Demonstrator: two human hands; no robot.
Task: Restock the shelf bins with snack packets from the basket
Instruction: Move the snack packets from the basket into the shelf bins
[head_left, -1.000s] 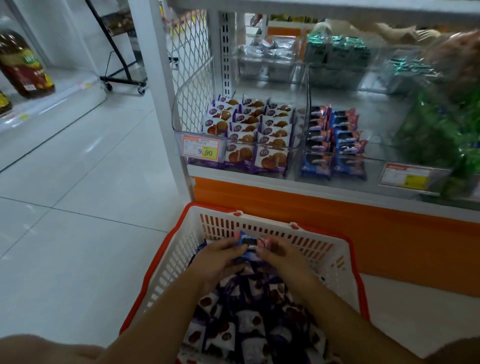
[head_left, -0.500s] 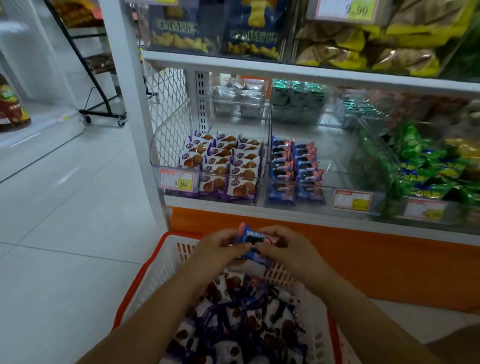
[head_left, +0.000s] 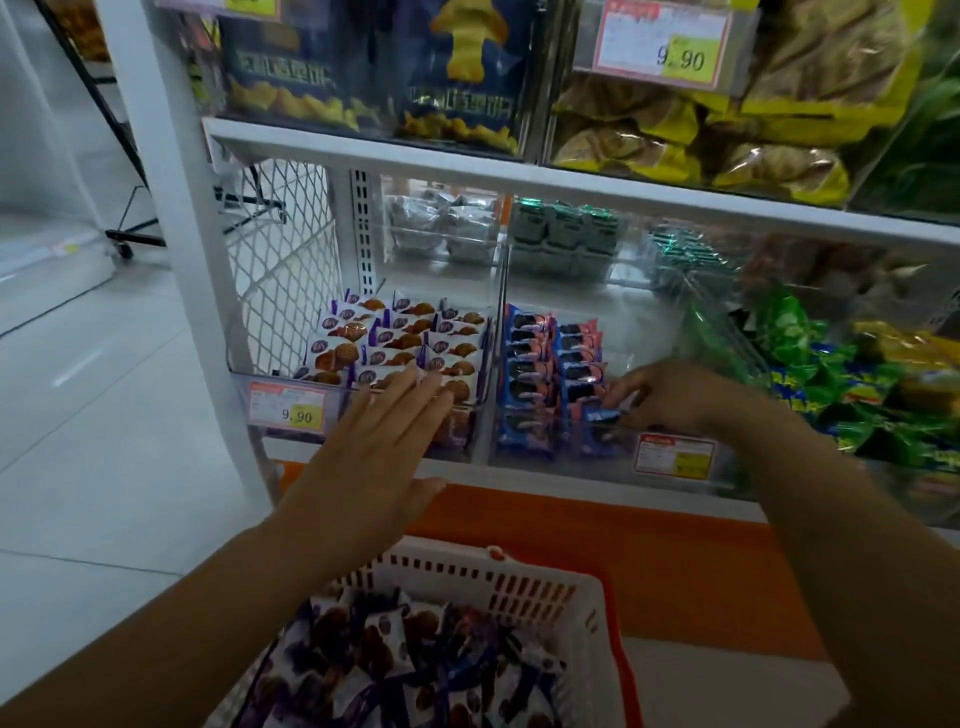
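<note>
We pinch blue cookie packet (head_left: 602, 415) in right hand (head_left: 670, 400), fronting matching row in clear bin (head_left: 644, 332); left hand (head_left: 384, 441) flat, empty.

I see the right hand (head_left: 670, 400) pinching a small blue and pink packet (head_left: 602, 415) at the front of the clear bin (head_left: 623, 470) that has rows of blue packets (head_left: 524, 358). The left hand (head_left: 384, 441) is flat with straight fingers in front of the next bin (head_left: 340, 415), which has cookie packets (head_left: 415, 338). Below them sits the white and red basket (head_left: 519, 571), full of purple packets (head_left: 395, 665).
</note>
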